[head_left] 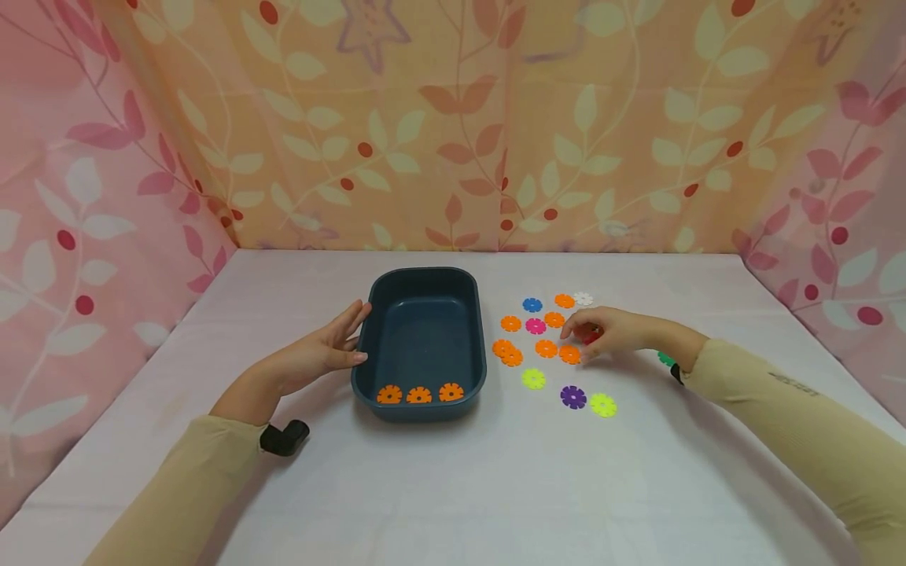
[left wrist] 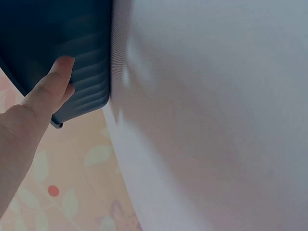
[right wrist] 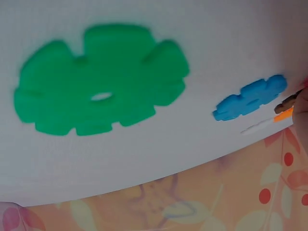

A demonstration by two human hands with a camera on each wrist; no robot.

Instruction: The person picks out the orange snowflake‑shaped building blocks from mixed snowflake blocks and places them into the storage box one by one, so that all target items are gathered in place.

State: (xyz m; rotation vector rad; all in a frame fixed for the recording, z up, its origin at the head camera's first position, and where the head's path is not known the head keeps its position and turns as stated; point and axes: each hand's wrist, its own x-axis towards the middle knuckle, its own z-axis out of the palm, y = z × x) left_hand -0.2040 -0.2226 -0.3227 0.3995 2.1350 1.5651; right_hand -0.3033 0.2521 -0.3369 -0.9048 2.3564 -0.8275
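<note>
A dark blue rectangular tray (head_left: pixel 425 330) stands on the cloth, with three orange snowflake discs (head_left: pixel 419 395) at its near end. My left hand (head_left: pixel 322 354) rests against the tray's left side, its fingers extended; the left wrist view shows a finger (left wrist: pixel 60 72) on the outer wall. On the right my right hand (head_left: pixel 612 330) hovers low over scattered discs, fingers bent downward and parted from the thumb. An orange snowflake disc (head_left: pixel 570 354) lies at the thumb tip, and a red disc (head_left: pixel 591 336) shows partly beneath the palm. I see nothing held in this hand.
Loose discs lie right of the tray: several orange, a pink (head_left: pixel 535 325), a blue (head_left: pixel 532 305), a white (head_left: pixel 583 299), a purple (head_left: pixel 573 397) and yellow-green ones (head_left: pixel 603 405). A green disc (right wrist: pixel 101 82) lies below the right wrist. Patterned curtains (head_left: pixel 453 126) enclose the table.
</note>
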